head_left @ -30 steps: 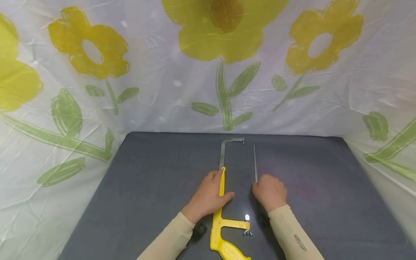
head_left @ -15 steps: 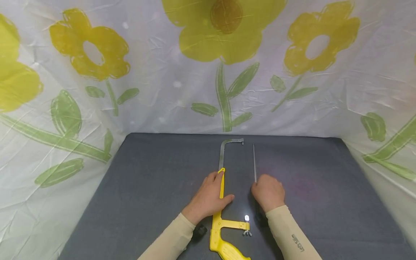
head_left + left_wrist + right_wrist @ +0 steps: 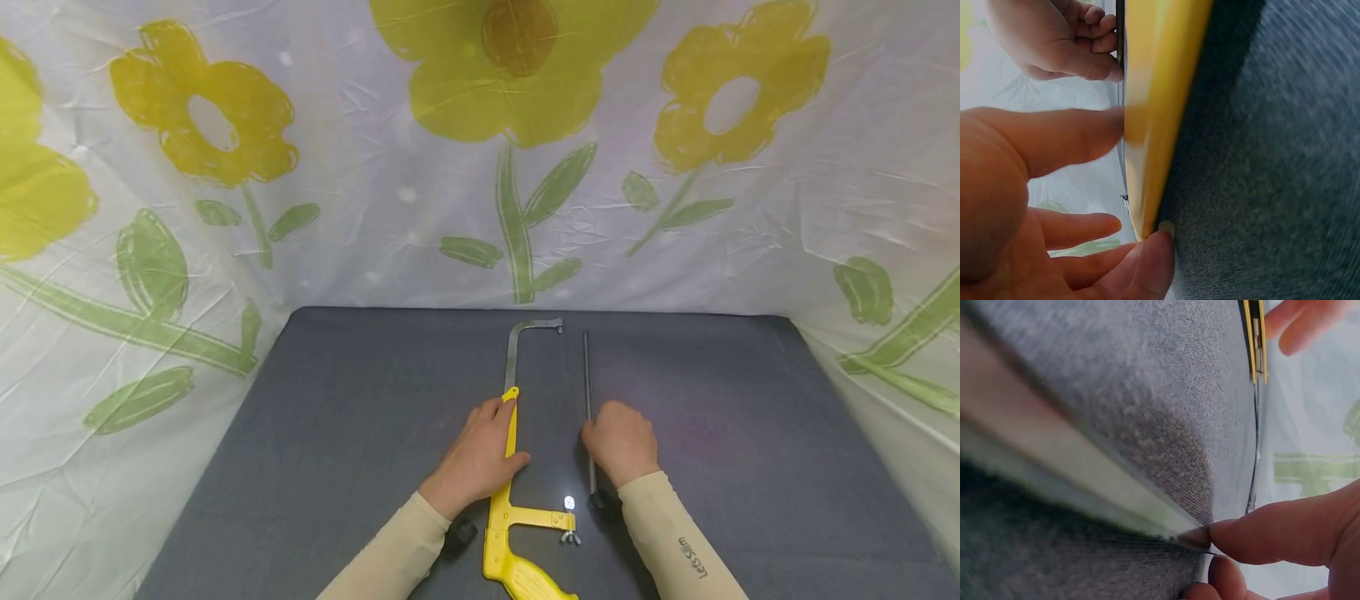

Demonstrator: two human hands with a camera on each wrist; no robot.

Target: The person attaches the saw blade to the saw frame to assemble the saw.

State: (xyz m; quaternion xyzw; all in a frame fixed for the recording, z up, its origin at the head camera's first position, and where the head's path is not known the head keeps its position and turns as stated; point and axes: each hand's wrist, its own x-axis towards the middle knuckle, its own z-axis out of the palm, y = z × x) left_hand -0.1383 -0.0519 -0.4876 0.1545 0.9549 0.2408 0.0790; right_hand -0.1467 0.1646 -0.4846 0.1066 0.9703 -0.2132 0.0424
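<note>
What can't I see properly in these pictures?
Head view: the bottom of the yellow handle, cut off by the picture's lower edge.
Head view: part of the yellow saw frame, covered by the left hand.
Head view: a bit of the thin metal strip, covered by the right hand.
Right wrist view: the strip's near part, too blurred to tell whether it has teeth.

There are two hands (image 3: 474, 454) (image 3: 624, 442), one hacksaw frame (image 3: 497, 518), one blade (image 3: 587, 375) and one wing nut (image 3: 571, 538).
</note>
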